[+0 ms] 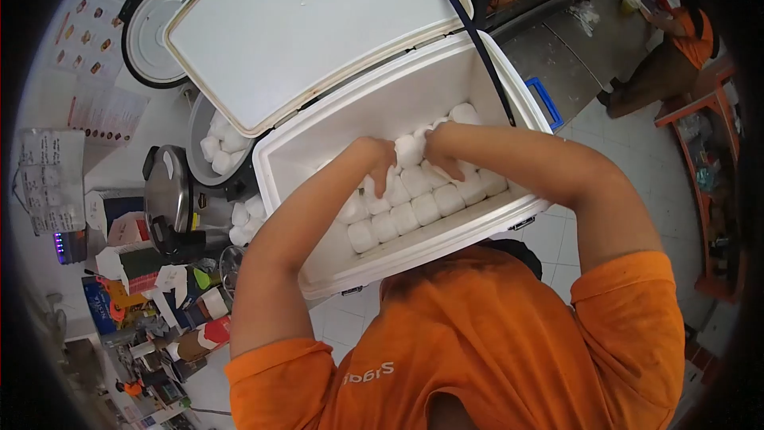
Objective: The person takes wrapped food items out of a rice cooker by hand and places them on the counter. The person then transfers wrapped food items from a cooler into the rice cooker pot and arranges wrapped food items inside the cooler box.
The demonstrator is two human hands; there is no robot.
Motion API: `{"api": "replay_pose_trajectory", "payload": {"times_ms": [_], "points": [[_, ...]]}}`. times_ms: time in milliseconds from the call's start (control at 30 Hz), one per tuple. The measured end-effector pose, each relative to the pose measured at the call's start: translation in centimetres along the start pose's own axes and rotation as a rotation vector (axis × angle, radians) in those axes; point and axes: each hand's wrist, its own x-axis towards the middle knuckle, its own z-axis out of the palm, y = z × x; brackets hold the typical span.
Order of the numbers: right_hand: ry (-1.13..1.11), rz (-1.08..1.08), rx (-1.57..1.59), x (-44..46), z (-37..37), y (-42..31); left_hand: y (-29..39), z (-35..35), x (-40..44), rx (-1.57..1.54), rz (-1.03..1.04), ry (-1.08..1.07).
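Both my hands reach down into a white cooler box (pixel 286 161) with rounded white bundles packed in rows inside it. My left hand (pixel 382 166) is over the left part of the rows, its fingers stretched downward and apart. My right hand (pixel 442 153) is just to the right, its fingers spread over the bundles. Between the two hands sits one white bundle (pixel 410 150), higher than the front row (pixel 404 218). The hands seem to touch it, but neither visibly wraps round it. Some fingertips are hidden among the bundles.
The cooler's lid (pixel 318 24) stands raised at the back, with a dark strap (pixel 476 44) on its right. More white bundles lie in a round pot (pixel 199 131) at left, near a rice cooker (pixel 169 191). A person in orange (pixel 676 52) is at far right, near an orange shelf (pixel 704 183).
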Motion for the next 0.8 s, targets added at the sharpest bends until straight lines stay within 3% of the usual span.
{"api": "replay_pose_trajectory", "payload": {"times_ms": [200, 300, 433, 500, 633, 700, 733, 800], "points": [[-0.223, -0.036, -0.175, -0.4, 0.0, 0.0, 6.3, -3.0, -1.3, 0.568, -0.188, -0.246], [-0.143, -0.180, 0.074, 0.2, 0.6, 1.0, 6.7, -1.9, 0.6, 0.749, -0.081, -0.251], [0.019, -0.311, 0.233, 2.0, 2.4, 2.5, 6.4, -1.7, 1.4, 0.680, -0.039, -0.101], [0.007, -0.278, 0.181, 0.5, 1.5, 2.9, 5.9, -1.1, 0.9, 0.650, -0.003, -0.029], [0.061, -0.163, 0.253, -9.2, -4.6, 3.0, 6.0, -0.6, -3.8, 0.543, 0.128, 0.174], [0.324, -0.077, 0.241, -16.7, -8.7, 1.8, 6.2, -1.9, -11.3, 0.243, 0.258, 0.377], [0.410, -0.071, 0.425, -19.6, -10.9, 1.2, 6.0, -2.3, -15.7, 0.025, 0.338, 0.477], [0.553, -0.240, 0.722, -23.4, -15.7, -0.8, 3.2, -2.3, -23.5, -0.248, 0.506, 0.420]]}}
